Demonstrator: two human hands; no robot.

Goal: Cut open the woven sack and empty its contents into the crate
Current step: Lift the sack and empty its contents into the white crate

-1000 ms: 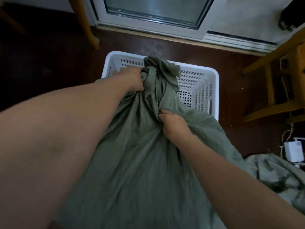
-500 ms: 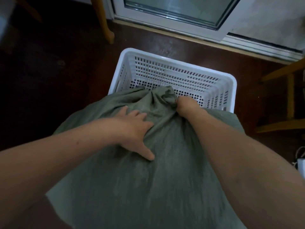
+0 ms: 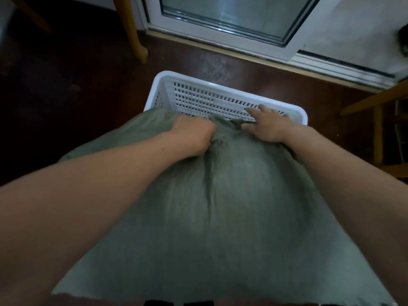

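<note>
Sackcloth fills most of the head view: a grey-green woven sack (image 3: 220, 206) lies bulging across the lower and middle frame, its gathered neck pointing toward the white plastic crate (image 3: 167, 79) and overlapping the crate's near rim. The crate is the landmark here. It stands on a dark reddish-brown floor (image 3: 77, 89), its perforated far wall showing above the sack, and what can be seen of its inside looks bare (the near half is hidden by the cloth).

The left hand (image 3: 192, 134) is closed in a fist on the bunched cloth at the sack's neck, just on the near side of the crate's rim, with folds radiating from the grip. The right hand (image 3: 268, 125) sits to the right of that bunch with its fingers spread wide, palm down on the sack's top edge, fingertips reaching over into the crate; it holds nothing that can be made out.

Beyond the crate, a white-framed glass door (image 3: 231, 16) runs along the far side of the floor. A wooden furniture leg (image 3: 132, 29) stands beyond the crate's left corner, and more wooden framing (image 3: 375, 129) stands to the crate's right. The sack's nearest edge is frayed.
</note>
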